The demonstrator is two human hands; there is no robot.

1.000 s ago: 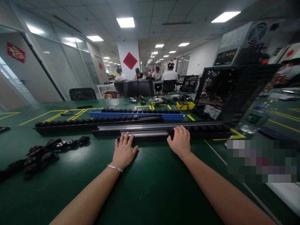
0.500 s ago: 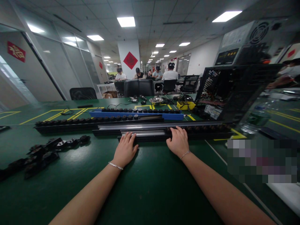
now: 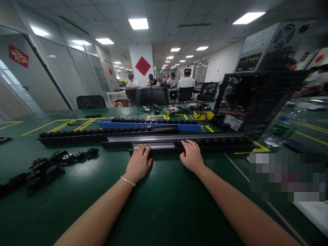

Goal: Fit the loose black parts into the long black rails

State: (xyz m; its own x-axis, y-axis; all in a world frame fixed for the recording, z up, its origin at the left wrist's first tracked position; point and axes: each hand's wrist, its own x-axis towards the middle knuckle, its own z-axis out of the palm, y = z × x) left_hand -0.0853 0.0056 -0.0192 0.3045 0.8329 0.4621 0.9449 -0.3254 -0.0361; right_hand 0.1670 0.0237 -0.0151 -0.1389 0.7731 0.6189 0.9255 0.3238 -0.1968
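A long black rail with a bright metal channel lies crosswise on the green table, nearest to me. Across its left end rests my left hand, open, fingers stretched over the channel and thumb apart. Farther right, my right hand is open over the same rail, its fingertips touching a row of small black parts seated in the channel. These parts continue rightward past the hand, and some are hidden under it. Just behind runs a longer rail with a silvery channel.
Loose black parts lie at left. Behind are another filled black rail, a blue rail, a metal bowl and a yellow tray. An open computer case and a bottle stand at right. People sit farther back.
My right hand has slid a little left along the rail. The row of black parts now reaches farther left, covering more of the channel. My left hand has hardly moved.
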